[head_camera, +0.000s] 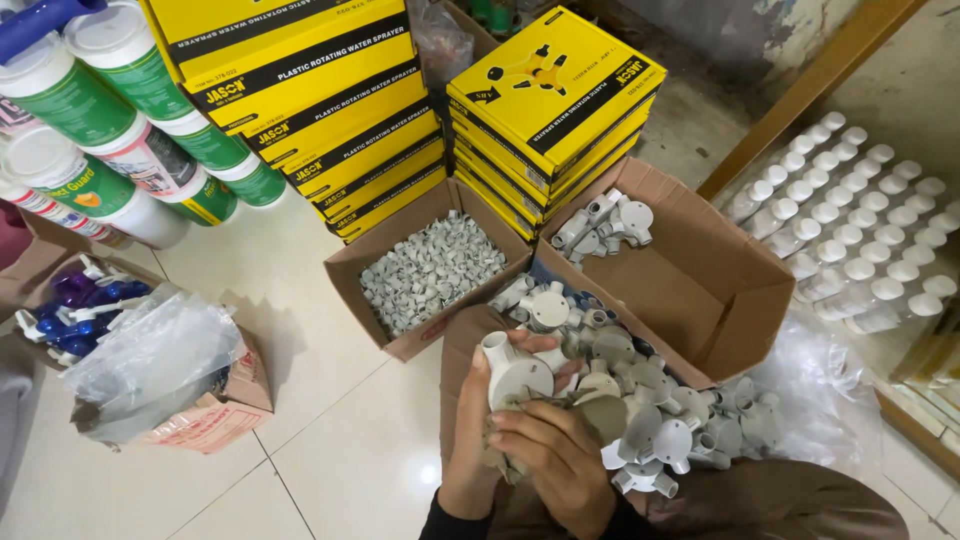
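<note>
**Grey pipe fitting held in both my hands over the pile**

Grey pipe fitting (512, 375), round with short stubs, sits low in the middle of the view, held up above a heap of the same fittings (640, 410). My left hand (478, 450) wraps it from below and behind, fingers closed around its body, thumb side against the round face. My right hand (555, 450) lies over the lower part, fingers curled shut on it, so both hands grip the one piece firmly with no gap showing.

Just beyond the heap stands a large open cardboard box (700, 290) with a few more fittings in its far corner. Beside it, to the left, a smaller cardboard box (425, 275) is full of small grey clips. Behind both rise stacks of yellow boxes (545, 100). White bottles with green labels (120, 130) lie stacked at the far left, and rows of white-capped bottles (860, 220) fill the right.
</note>
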